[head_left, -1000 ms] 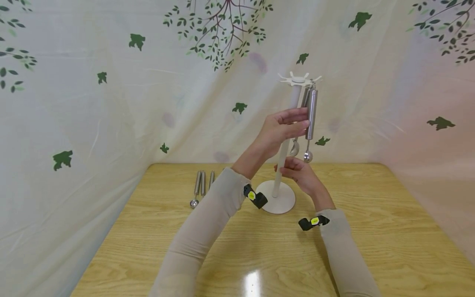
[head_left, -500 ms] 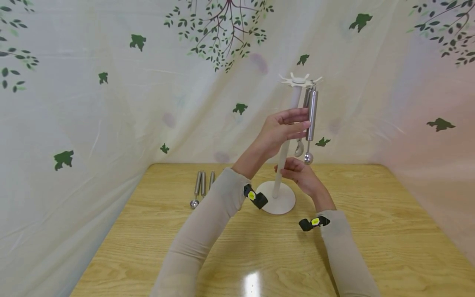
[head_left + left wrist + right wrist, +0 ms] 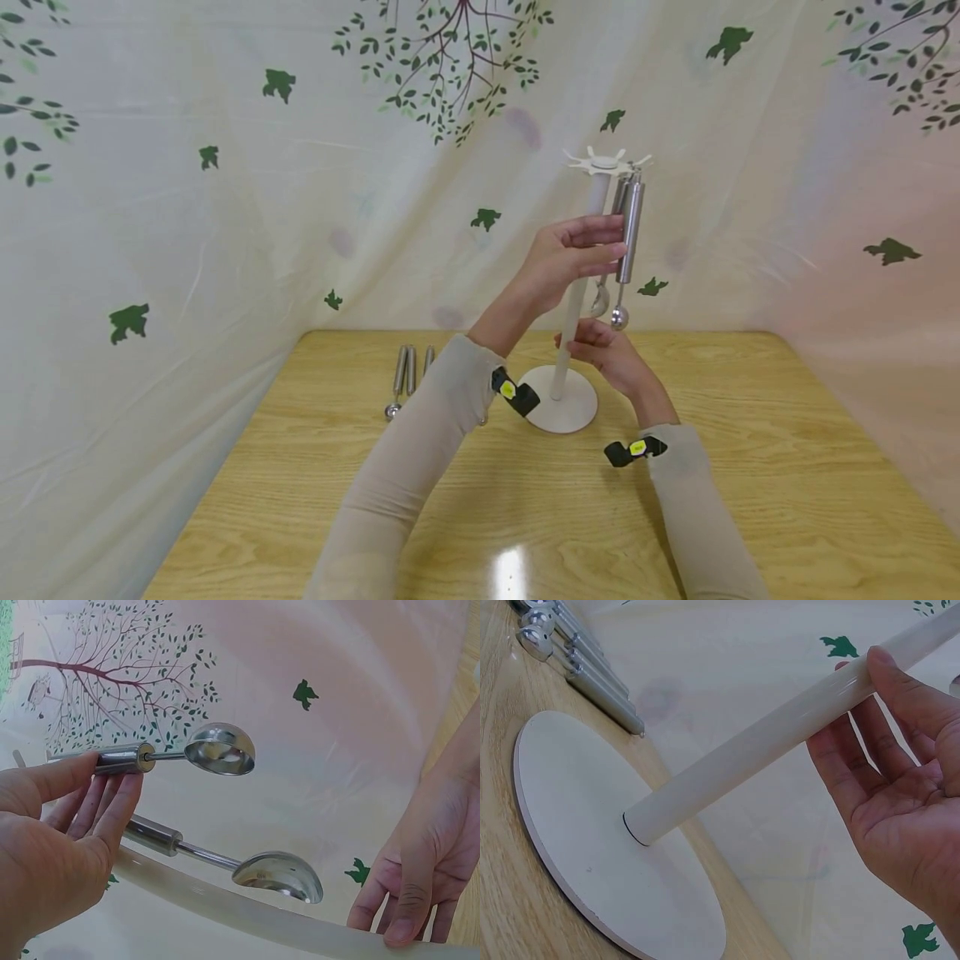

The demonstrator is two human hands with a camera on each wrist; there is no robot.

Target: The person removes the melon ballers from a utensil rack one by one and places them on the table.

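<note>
A white rack with a round base (image 3: 551, 417) stands on the table, its pole (image 3: 566, 362) rising to a ring of hooks (image 3: 603, 164). Two steel measuring spoons hang from the right side of that ring. My left hand (image 3: 562, 258) pinches the handle of the nearer measuring spoon (image 3: 632, 233) between thumb and fingers; its round bowl (image 3: 221, 746) faces down in the left wrist view. Close by hangs the second measuring spoon (image 3: 277, 876), partly behind my fingers. Lower down, my right hand (image 3: 611, 354) grips the pole, thumb on one side and fingers on the other.
Several more steel measuring spoons (image 3: 401, 375) lie side by side on the wooden table (image 3: 300, 500), left of the rack, partly hidden by my left sleeve. A pale cloth with printed leaves (image 3: 420, 250) hangs behind the table.
The nearer measuring spoon's bowl swings slightly left, and the second spoon sways right, then back a little. My left hand shifts only slightly; the right hand keeps its hold on the pole.
</note>
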